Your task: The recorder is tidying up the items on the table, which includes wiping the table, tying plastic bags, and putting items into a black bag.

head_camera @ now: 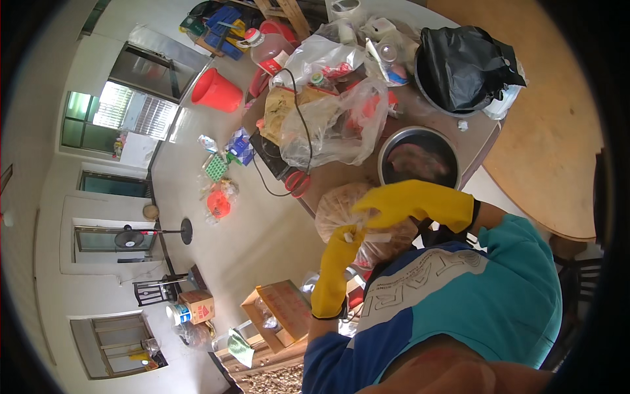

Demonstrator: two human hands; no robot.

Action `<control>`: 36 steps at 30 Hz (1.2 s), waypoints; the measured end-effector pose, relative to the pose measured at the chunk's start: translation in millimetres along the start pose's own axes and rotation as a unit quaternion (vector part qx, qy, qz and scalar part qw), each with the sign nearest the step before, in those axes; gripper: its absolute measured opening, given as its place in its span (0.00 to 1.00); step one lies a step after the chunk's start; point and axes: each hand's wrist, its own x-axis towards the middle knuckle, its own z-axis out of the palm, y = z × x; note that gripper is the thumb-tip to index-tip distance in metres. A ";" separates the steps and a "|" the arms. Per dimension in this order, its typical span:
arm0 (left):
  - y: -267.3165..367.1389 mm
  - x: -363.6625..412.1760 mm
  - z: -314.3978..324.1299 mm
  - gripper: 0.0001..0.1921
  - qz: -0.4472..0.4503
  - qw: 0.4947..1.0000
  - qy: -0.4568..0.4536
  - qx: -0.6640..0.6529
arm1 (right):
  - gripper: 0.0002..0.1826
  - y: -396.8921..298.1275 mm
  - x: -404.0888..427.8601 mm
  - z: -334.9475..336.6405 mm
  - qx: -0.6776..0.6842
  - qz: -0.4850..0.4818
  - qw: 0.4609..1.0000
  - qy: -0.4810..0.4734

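Note:
Both hands wear yellow rubber gloves. My left hand (340,266) grips the gathered neck of a full, clear plastic bag (337,209) at the table's near edge. Brownish contents show through the bag, but I cannot tell what they are. My right hand (412,203) reaches across from the other side, its fingers bent over the bag's neck, close to the left fingertips. They are blurred, and whether they pinch the plastic is unclear. Just beyond the right glove stands a round metal basin (458,162) with pinkish, meat-like pieces in dark liquid.
On the brown table (339,176) lie crumpled plastic bags (339,128), red-handled scissors (297,184), a black cable and a large red-capped bottle (268,51). A black bag (465,69) covers another basin. An open cardboard box (290,312) and a red bucket (216,91) stand beyond.

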 end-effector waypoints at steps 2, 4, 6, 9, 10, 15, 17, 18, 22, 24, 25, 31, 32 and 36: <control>-12.1 -3.3 7.9 0.08 0.106 0.992 0.068 0.031 | 0.16 24.4 10.3 21.5 0.021 -0.005 1.000 -0.018; -2.0 -5.0 9.6 0.04 0.262 0.951 0.157 0.053 | 0.16 26.8 28.1 32.8 0.062 -0.018 0.997 -0.050; -3.0 3.3 9.3 0.05 0.291 0.925 0.207 0.130 | 0.17 27.3 39.8 40.7 0.103 -0.030 0.991 -0.084; 3.9 7.7 1.5 0.08 0.282 0.890 0.266 0.238 | 0.17 30.6 48.7 45.0 0.178 -0.062 0.979 -0.076; 11.0 11.4 0.5 0.09 0.256 0.890 0.266 0.268 | 0.17 35.8 48.3 44.7 0.215 -0.067 0.972 -0.062; 1.2 15.5 2.5 0.08 0.218 0.872 0.341 0.274 | 0.16 -8.2 57.3 6.0 0.096 -0.049 0.989 -0.102; -21.1 17.3 7.6 0.08 0.211 0.844 0.404 0.282 | 0.16 -8.5 69.3 6.8 0.067 -0.060 0.986 -0.139; -28.1 19.8 8.7 0.09 0.211 0.835 0.434 0.263 | 0.17 -8.4 73.6 8.7 0.035 -0.070 0.983 -0.165; -49.2 20.1 5.3 0.10 0.202 0.839 0.445 0.241 | 0.17 -9.6 88.4 13.5 0.025 -0.021 0.977 -0.209; -45.6 16.0 2.0 0.10 0.176 0.870 0.411 0.209 | 0.18 -7.9 93.7 18.1 0.024 0.040 0.969 -0.242; -41.7 11.1 -2.2 0.10 0.158 0.894 0.379 0.178 | 0.18 -12.6 93.3 19.9 0.027 0.036 0.967 -0.252; -10.0 -18.9 -16.5 0.07 0.174 0.929 0.308 0.105 | 0.11 -10.0 81.7 41.2 -0.047 -0.052 0.991 -0.110; -16.4 -20.3 -15.8 0.07 0.170 0.929 0.310 0.104 | 0.09 -10.6 82.2 44.0 -0.080 -0.098 0.988 -0.089; -40.1 -28.6 -14.6 0.10 0.166 0.907 0.320 0.220 | 0.07 -8.4 85.6 41.6 -0.165 -0.141 0.973 -0.073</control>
